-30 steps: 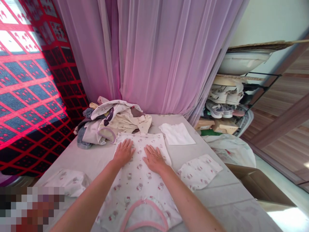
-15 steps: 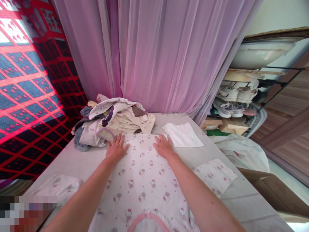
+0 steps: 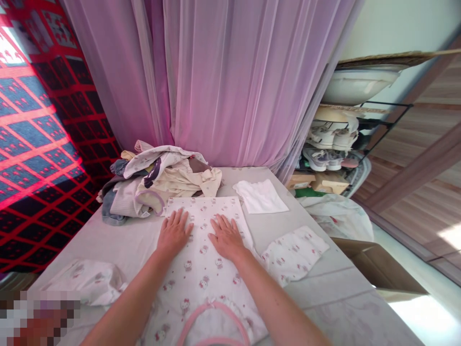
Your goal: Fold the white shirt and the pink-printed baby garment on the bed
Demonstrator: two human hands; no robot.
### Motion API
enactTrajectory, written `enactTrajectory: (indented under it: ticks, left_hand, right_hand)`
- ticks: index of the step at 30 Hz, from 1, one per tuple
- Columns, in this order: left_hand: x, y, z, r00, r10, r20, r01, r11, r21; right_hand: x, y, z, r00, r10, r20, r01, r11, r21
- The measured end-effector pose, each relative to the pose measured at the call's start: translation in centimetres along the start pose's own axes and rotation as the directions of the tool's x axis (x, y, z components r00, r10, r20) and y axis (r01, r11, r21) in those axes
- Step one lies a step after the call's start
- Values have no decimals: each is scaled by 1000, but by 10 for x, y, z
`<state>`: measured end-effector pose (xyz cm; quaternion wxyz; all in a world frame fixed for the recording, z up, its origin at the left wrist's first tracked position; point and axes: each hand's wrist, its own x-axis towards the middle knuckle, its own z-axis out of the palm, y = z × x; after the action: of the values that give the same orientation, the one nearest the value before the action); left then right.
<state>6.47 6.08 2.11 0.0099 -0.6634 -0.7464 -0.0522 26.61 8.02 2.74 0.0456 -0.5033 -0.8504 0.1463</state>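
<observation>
A white long-sleeved shirt (image 3: 203, 283) with small pink cartoon-cat prints and a pink neckband lies spread on the table, its neck toward me and its sleeves out to both sides. My left hand (image 3: 175, 231) rests flat on the left part of the shirt, fingers stretched out. On the right part, my right hand (image 3: 226, 235) also lies flat with its fingers a little apart. Both palms are hidden against the cloth. Just beyond the shirt's hem is a heap of mixed clothes (image 3: 173, 175). A folded white cloth (image 3: 262, 197) lies to the right of the hem.
Purple curtains (image 3: 216, 86) hang behind the table (image 3: 360, 293). A shoe rack (image 3: 392, 126) with shoes and a basin stands at the right, above an open cardboard box (image 3: 374, 262). A red and black patterned cloth (image 3: 46, 158) hangs at the left.
Both hands have slid from the shirt's hem toward me over the cloth, and the right hand has come closer to the left. The view has turned slightly right.
</observation>
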Motion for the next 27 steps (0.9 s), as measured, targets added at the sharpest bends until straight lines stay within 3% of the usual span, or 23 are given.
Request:
enactTrajectory:
  ticks: [4, 7, 14, 17, 19, 21, 25, 27]
  left_hand:
    - [2, -2, -2, 1000, -11, 17, 11, 1000, -6]
    - [-8, 3, -6, 998, -34, 57, 33, 999, 3]
    - [-87, 2, -7, 994, 96, 54, -96, 995, -4]
    - [-115, -6, -12, 992, 124, 35, -123, 992, -23]
    - [-130, -11, -14, 990, 139, 29, -137, 989, -61]
    - [-144, -18, -14, 989, 148, 4, -147, 982, -116]
    - [-171, -29, -8, 972, 167, -163, -201, 955, -220]
    - [-184, -31, -6, 947, 205, -248, -265, 934, -239]
  right_hand:
    - [-8, 30, -15, 994, 111, 16, -110, 993, -46]
    - [-17, 32, -21, 992, 120, 43, -118, 993, -29]
    - [-70, 16, -11, 992, 122, -28, -122, 992, -19]
    - [-98, 18, -15, 993, 104, -58, -104, 995, 1]
    - [-118, 27, -18, 983, 116, -142, -113, 993, 25]
    - [-141, 41, -17, 938, 214, -273, -211, 977, 41]
    - [-182, 76, -7, 718, 518, -464, -534, 838, 108]
    - [-194, 86, -3, 655, 583, -481, -599, 788, 139]
